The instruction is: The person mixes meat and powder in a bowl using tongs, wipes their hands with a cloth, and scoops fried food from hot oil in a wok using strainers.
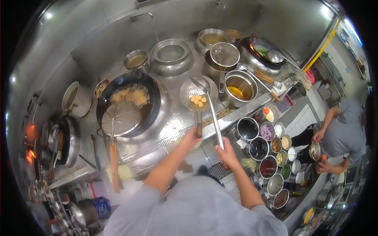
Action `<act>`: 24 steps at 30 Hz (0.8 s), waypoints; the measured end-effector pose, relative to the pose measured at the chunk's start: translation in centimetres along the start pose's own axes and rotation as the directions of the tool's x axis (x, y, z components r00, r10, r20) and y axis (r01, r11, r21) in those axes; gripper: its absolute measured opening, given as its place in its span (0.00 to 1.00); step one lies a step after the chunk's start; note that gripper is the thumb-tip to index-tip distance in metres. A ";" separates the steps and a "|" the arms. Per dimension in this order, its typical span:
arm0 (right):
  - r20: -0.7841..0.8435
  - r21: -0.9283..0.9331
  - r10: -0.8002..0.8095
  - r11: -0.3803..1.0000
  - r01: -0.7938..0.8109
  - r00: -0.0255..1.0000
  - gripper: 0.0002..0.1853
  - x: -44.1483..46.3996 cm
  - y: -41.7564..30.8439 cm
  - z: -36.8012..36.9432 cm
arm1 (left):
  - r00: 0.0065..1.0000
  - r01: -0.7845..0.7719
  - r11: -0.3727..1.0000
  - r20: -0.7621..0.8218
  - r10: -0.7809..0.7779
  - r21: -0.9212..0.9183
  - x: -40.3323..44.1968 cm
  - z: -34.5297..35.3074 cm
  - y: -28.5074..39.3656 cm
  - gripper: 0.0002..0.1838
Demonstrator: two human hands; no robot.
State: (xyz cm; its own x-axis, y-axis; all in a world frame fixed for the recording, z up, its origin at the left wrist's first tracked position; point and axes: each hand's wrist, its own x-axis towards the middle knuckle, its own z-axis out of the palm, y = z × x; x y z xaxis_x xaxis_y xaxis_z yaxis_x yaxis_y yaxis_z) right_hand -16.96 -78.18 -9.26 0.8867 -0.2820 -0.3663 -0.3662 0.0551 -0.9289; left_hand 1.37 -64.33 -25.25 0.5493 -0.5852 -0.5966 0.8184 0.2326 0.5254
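My left hand [192, 137] is closed round the short wooden handle of a perforated skimmer [187, 88]. Golden cubes of food [199, 100] lie in the skimmer's dish. In my right hand [228, 152] is the long metal handle of a ladle [202, 83], whose bowl is over the skimmer's upper part; whether the two touch I cannot tell. To the left, a black wok [104, 90] holds bubbling oil with browned food [132, 95] in it. A wide wire-mesh strainer [122, 117] rests over the wok's near side, its wooden handle pointing toward me.
Beyond the skimmer stand metal pots, one with yellow oil [238, 92] and a round sieve [225, 54]. Bowls of sauces [269, 166] and chopped ingredients crowd the right. A second wok [258, 53] with flame is at the back right. Another person [342, 126] holds a bowl at right.
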 end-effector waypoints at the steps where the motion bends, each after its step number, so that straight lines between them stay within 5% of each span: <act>1: -0.066 -0.151 -0.057 0.987 0.047 0.996 0.25 0.6 -0.1 -0.2 | 1.000 0.001 1.000 -0.005 -0.001 -0.005 0.6 0.7 0.7 0.19; 4: -0.065 -0.239 -0.124 0.965 0.105 0.990 0.28 2.5 -1.0 -1.1 | 0.992 0.118 0.993 0.034 -0.117 -0.007 1.5 1.9 2.7 0.14; 6: -0.054 -0.272 -0.048 0.962 0.032 0.997 0.29 3.1 -1.9 -1.7 | 1.000 -0.001 0.994 -0.014 0.002 0.108 0.9 2.6 3.2 0.13; 10: -0.064 -0.317 -0.221 0.929 0.190 0.973 0.30 4.6 -1.4 -1.5 | 0.983 -0.108 0.953 -0.110 0.144 0.283 -2.4 3.4 4.2 0.14; 12: -0.073 -0.353 -0.301 0.900 0.257 0.951 0.31 4.8 -1.5 -0.5 | 0.898 -0.273 0.824 -0.175 0.403 0.497 -3.8 3.9 3.6 0.16; 13: -0.106 -0.269 -0.164 0.954 0.131 0.981 0.30 4.8 -1.5 0.6 | 0.821 -0.326 0.704 -0.181 0.542 0.631 -3.7 4.0 3.2 0.18; 15: 0.001 0.078 0.153 0.985 -0.152 0.988 0.24 3.7 -3.5 2.4 | 0.845 -0.293 0.698 -0.164 0.509 0.653 -3.8 3.7 4.0 0.19; 16: -0.001 0.080 0.151 0.985 -0.150 0.989 0.24 3.9 -3.6 2.3 | 0.869 -0.259 0.694 -0.152 0.471 0.672 -4.0 3.7 4.4 0.21; 17: 0.205 0.460 0.180 0.849 -0.258 0.962 0.20 4.4 -3.5 2.1 | 0.891 -0.209 0.749 -0.193 0.411 0.628 -3.9 4.0 5.0 0.17; 18: 0.400 0.729 0.116 0.561 -0.392 0.909 0.17 4.9 -3.1 2.0 | 0.890 -0.214 0.748 -0.190 0.414 0.629 -3.7 3.9 5.0 0.17; 19: 0.524 0.818 -0.019 0.291 -0.497 0.851 0.15 6.1 -1.4 1.6 | 0.934 -0.181 0.824 -0.169 0.315 0.537 -3.5 3.8 4.9 0.15; 24: 0.530 0.848 -0.172 0.124 -0.516 0.830 0.20 2.2 -0.9 1.6 | 0.983 -0.102 0.948 -0.112 0.142 0.303 -0.5 1.8 2.5 0.14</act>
State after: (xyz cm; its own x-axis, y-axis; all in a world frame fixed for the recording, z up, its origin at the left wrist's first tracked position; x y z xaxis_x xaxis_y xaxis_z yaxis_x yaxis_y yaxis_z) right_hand -14.26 -77.32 -9.29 0.9487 0.2641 -0.1737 -0.2633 0.9643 0.0280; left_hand 2.83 -64.85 -22.60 0.6754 -0.4553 -0.5801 0.6682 0.0452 0.7426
